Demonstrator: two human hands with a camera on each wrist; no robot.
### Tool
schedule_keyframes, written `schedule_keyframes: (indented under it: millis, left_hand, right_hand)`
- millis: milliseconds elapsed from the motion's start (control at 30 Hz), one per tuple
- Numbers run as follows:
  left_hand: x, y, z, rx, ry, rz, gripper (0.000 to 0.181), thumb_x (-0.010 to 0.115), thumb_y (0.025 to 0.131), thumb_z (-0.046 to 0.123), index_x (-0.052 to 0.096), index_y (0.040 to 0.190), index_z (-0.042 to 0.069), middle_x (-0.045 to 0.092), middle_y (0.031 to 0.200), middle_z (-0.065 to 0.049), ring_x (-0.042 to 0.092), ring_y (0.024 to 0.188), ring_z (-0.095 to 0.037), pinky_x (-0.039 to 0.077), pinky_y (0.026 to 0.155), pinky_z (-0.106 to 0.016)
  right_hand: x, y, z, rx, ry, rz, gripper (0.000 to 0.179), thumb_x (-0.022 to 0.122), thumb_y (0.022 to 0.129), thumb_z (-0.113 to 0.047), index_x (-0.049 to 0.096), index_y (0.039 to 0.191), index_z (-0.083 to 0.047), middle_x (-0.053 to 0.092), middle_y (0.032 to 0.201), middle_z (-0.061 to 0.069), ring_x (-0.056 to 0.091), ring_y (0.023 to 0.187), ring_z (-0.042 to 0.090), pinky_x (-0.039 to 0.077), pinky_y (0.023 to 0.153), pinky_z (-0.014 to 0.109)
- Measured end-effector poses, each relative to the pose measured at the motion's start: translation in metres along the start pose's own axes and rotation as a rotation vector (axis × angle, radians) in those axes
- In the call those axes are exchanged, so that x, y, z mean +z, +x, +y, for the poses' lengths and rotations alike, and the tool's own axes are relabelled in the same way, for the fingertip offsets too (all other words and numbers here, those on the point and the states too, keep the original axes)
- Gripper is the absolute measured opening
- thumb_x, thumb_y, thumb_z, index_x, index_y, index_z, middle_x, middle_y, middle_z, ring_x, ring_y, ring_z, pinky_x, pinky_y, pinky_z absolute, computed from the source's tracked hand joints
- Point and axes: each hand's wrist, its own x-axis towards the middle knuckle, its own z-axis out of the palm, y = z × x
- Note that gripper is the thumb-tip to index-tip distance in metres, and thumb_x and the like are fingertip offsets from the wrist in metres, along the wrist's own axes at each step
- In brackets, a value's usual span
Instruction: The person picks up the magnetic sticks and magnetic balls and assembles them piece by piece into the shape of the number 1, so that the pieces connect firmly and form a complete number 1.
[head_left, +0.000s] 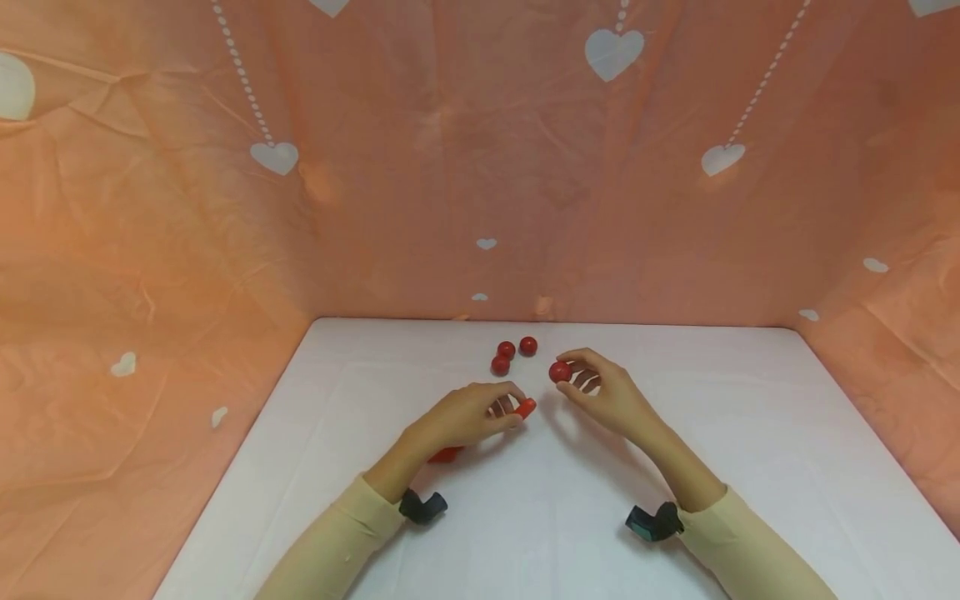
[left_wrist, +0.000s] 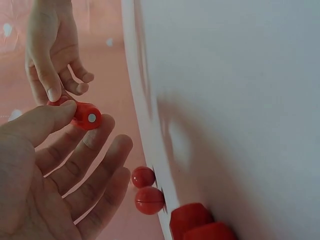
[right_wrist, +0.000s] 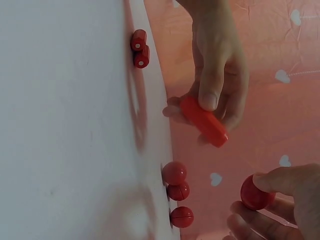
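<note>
My left hand [head_left: 472, 414] pinches a short red rod [right_wrist: 204, 121] between thumb and fingers, above the white table. A pale round disc shows in the rod's end in the left wrist view. To its right, my right hand [head_left: 606, 398] holds a shiny red ball [head_left: 559, 372] by thumb and fingertips, off the table. Rod and ball are apart in the head view. Three more red balls [head_left: 500, 365] stand on the table beyond the hands, two of them close together. Two red rods [right_wrist: 141, 57] lie side by side, partly hidden under my left wrist in the head view.
The white table [head_left: 750, 433] has rounded far corners. An orange cloth [head_left: 525, 167] with white hearts hangs behind it and at both sides. A small black device [head_left: 423, 507] sits at the left cuff, another black device [head_left: 654, 522] at the right.
</note>
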Motion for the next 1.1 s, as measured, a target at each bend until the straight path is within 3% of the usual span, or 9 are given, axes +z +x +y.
schedule_keyframes:
  millis: [333,600,867,1100]
  left_hand:
    - [0.0031,0.0041,0.0100,0.011,-0.038,0.011,0.027,0.076,0.102,0.033,0.071,0.128,0.028,0.074,0.100,0.011,0.068,0.095,-0.009,0.056,0.082,-0.034]
    - [0.0076,0.0034,0.0077,0.027,-0.054,0.018,0.026,0.076,0.102,0.033,0.071,0.127,0.029,0.073,0.097,0.013,0.066,0.088,-0.006,0.054,0.078,-0.030]
    - [0.0095,0.0029,0.0069,0.041,-0.078,0.025,0.027,0.075,0.103,0.034,0.070,0.128,0.029,0.072,0.097,0.014,0.066,0.089,-0.004,0.055,0.077,-0.030]
    - [0.0098,0.0033,0.0082,0.047,-0.083,0.028,0.027,0.074,0.103,0.034,0.070,0.129,0.029,0.073,0.098,0.014,0.067,0.091,-0.005,0.055,0.079,-0.030]
  right_hand:
    - [-0.0020,-0.0035,-0.0012,-0.011,0.046,-0.011,0.039,0.083,0.095,-0.008,0.068,0.131,-0.006,0.076,0.109,0.010,0.067,0.092,0.021,0.061,0.085,0.040]
    - [-0.0039,-0.0055,-0.0003,-0.011,0.082,-0.049,0.037,0.082,0.096,-0.008,0.070,0.131,-0.004,0.075,0.113,0.011,0.067,0.092,0.021,0.060,0.085,0.038]
    - [-0.0020,-0.0069,0.0030,-0.019,0.106,-0.086,0.037,0.080,0.098,-0.012,0.070,0.133,-0.005,0.076,0.114,0.008,0.065,0.093,0.019,0.058,0.082,0.028]
    - [-0.0030,-0.0063,0.0011,-0.024,0.123,-0.118,0.035,0.077,0.100,-0.011,0.070,0.133,-0.004,0.077,0.110,0.006,0.065,0.093,0.019,0.057,0.080,0.030]
